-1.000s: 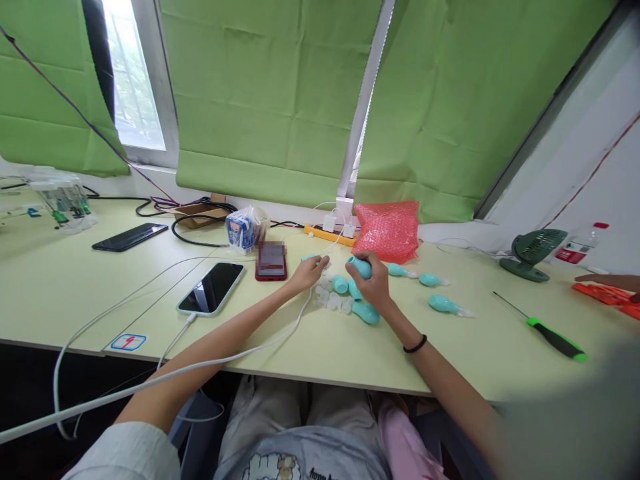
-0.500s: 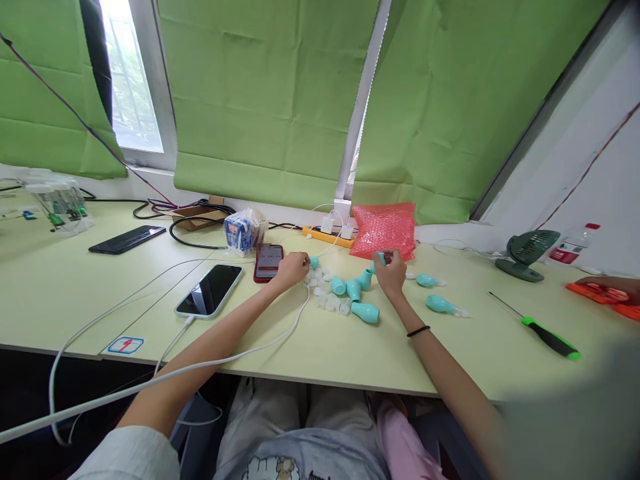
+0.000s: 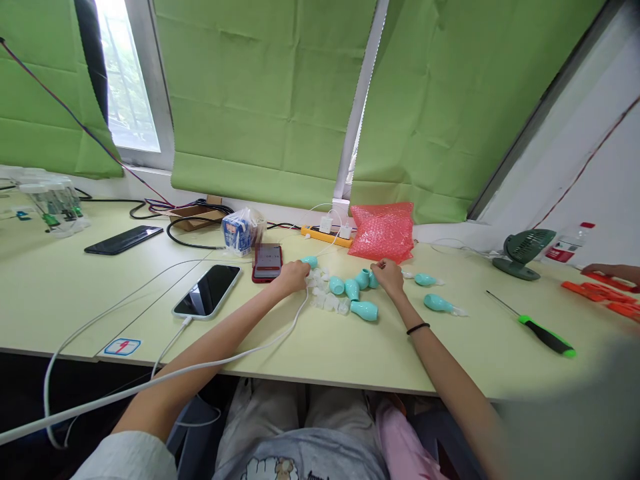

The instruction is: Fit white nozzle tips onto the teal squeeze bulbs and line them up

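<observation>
My left hand is closed, its fingertips at a small turquoise bottle-shaped piece. To its right, my right hand has curled fingers just above another turquoise piece; what sits between those fingertips is too small to make out. Between my hands stand several hollow turquoise pieces, and one lies on its side nearer to me. Beside my left hand is a cluster of small translucent whitish caps. Two turquoise pieces with clear tips, one farther back and one nearer, lie right of my right hand.
A white-framed phone, a red-cased phone and a white cable lie on the left. Behind are a pink bubble-wrap pouch and a yellow power strip. Rightward are a screwdriver, a fan and another person's hand.
My right hand has come down, and the turquoise piece that was raised in it now appears low beside the group. My left hand has barely moved. The other person's hand has shifted at far right.
</observation>
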`<control>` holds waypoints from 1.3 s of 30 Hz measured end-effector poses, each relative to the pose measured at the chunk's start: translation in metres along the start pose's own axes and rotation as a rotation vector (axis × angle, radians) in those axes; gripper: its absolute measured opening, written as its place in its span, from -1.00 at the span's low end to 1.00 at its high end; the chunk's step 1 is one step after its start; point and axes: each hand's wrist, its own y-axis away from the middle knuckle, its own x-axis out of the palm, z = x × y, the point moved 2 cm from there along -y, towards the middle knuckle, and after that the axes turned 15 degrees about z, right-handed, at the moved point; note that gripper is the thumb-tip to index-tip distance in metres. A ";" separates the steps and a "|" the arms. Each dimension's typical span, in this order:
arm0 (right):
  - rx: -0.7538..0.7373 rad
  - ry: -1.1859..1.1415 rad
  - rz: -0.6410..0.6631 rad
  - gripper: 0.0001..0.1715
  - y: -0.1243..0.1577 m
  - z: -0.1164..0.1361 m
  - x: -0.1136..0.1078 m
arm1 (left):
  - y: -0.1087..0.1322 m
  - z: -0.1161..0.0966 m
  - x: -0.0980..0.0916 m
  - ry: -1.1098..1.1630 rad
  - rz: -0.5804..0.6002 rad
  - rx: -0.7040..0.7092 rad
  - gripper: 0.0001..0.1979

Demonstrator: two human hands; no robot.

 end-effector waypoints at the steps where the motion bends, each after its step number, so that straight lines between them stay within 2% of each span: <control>1: -0.020 0.008 -0.009 -0.82 0.000 0.000 0.000 | 0.000 -0.001 0.000 -0.004 0.003 -0.007 -0.76; 5: -0.060 0.059 0.010 -0.78 -0.001 -0.001 -0.002 | 0.001 -0.003 0.000 -0.016 0.003 0.006 -0.76; 9: -0.005 0.074 0.048 -0.74 -0.003 0.000 -0.006 | 0.001 -0.002 0.002 -0.013 -0.029 0.028 -0.78; 12: 0.010 0.068 0.017 -0.71 -0.006 -0.002 -0.012 | -0.001 -0.002 0.001 0.005 -0.078 0.038 -0.76; 14: -0.018 0.093 -0.043 -0.70 -0.010 -0.007 -0.017 | -0.003 -0.005 0.000 0.068 -0.142 0.106 -0.75; 16: -0.050 0.157 -0.085 -0.63 -0.013 -0.018 -0.018 | -0.005 -0.009 -0.001 0.182 -0.192 0.234 -0.75; 18: -0.060 0.243 -0.037 -0.49 -0.014 -0.031 -0.014 | -0.007 -0.013 0.001 0.302 -0.197 0.359 -0.70; 20: -0.048 0.311 0.100 -0.39 -0.015 -0.045 -0.007 | -0.009 -0.015 0.003 0.396 -0.184 0.425 -0.64; 22: -0.017 0.352 0.197 -0.37 -0.015 -0.055 -0.001 | -0.010 -0.016 0.004 0.473 -0.167 0.449 -0.62; 24: 0.037 0.388 0.199 -0.39 -0.016 -0.059 0.001 | -0.010 -0.016 0.006 0.557 -0.116 0.454 -0.63; 27: 0.102 0.430 0.134 -0.48 -0.016 -0.056 0.000 | -0.011 -0.016 0.008 0.691 -0.010 0.433 -0.60; 30: 0.097 0.390 0.001 -0.53 -0.013 -0.047 -0.006 | -0.010 -0.015 0.008 0.758 0.014 0.379 -0.59; 32: 0.029 0.310 -0.149 -0.52 -0.010 -0.037 -0.012 | -0.009 -0.015 0.006 0.735 -0.035 0.344 -0.62; 35: -0.152 0.148 -0.359 -0.53 -0.004 -0.017 -0.023 | -0.006 -0.016 0.001 0.656 -0.154 0.309 -0.70; 39: -0.344 -0.003 -0.516 -0.64 0.006 0.013 -0.031 | -0.002 -0.019 -0.005 0.605 -0.288 0.293 -0.77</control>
